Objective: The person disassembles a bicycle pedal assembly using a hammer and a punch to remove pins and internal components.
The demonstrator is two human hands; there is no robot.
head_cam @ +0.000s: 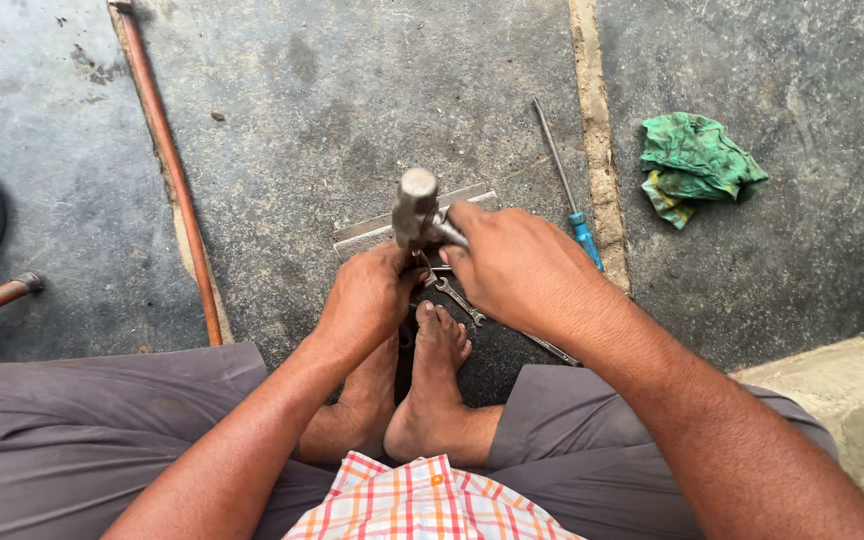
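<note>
Down on the dark concrete floor (pixel 332 90), the right hand (pixel 517 265) is clenched around the shaft of a steel hammer (pixel 415 205), whose head stands just above a flat metal plate (pixel 367 232). Beside it, the left hand (pixel 367 300) is curled down over something small at the plate's near edge; its fingertips are hidden. Spanners (pixel 459 298) lie by the bare feet (pixel 432 390), a blue-handled screwdriver (pixel 569 190) and a green rag (pixel 697 165) farther right.

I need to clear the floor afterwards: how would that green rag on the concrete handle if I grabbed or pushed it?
The green rag lies crumpled in soft folds, so it is probably floppy and would sag from one pinch. It looks like thin cloth, likely light. Pushed across the rough concrete floor, it would probably bunch and drag rather than slide or roll.
</note>
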